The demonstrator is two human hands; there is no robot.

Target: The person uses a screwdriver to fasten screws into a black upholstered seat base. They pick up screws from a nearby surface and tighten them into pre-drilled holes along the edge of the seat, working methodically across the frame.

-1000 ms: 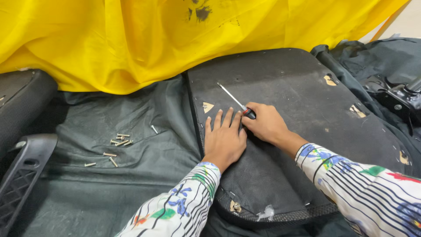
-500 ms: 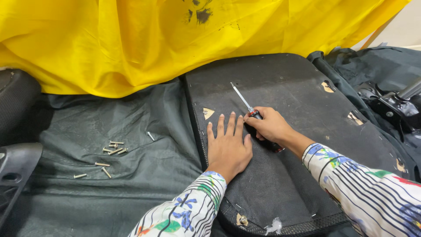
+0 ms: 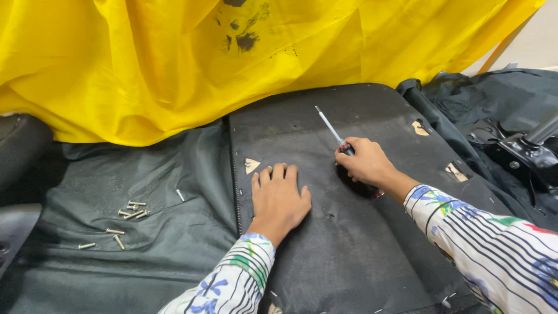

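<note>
My left hand (image 3: 279, 198) lies flat, palm down with fingers together, on a black fabric-covered panel (image 3: 349, 256). Just to its right, my right hand (image 3: 365, 163) is closed around the dark handle of a screwdriver (image 3: 339, 139). Its thin metal shaft points up and to the left, over the panel's upper part. The panel has small tan tears near its left edge (image 3: 251, 165) and along its right side (image 3: 420, 128).
Several loose silver screws (image 3: 124, 216) lie on dark green cloth (image 3: 145, 256) to the left. A stained yellow sheet (image 3: 174, 58) covers the back. A black metal bracket (image 3: 523, 152) sits at the right, and a dark moulded part (image 3: 17, 151) at the far left.
The view has shifted, so the panel sits a little lower and more centred. My left hand's fingers have come together, and my right hand with the screwdriver has drawn slightly away from it.
</note>
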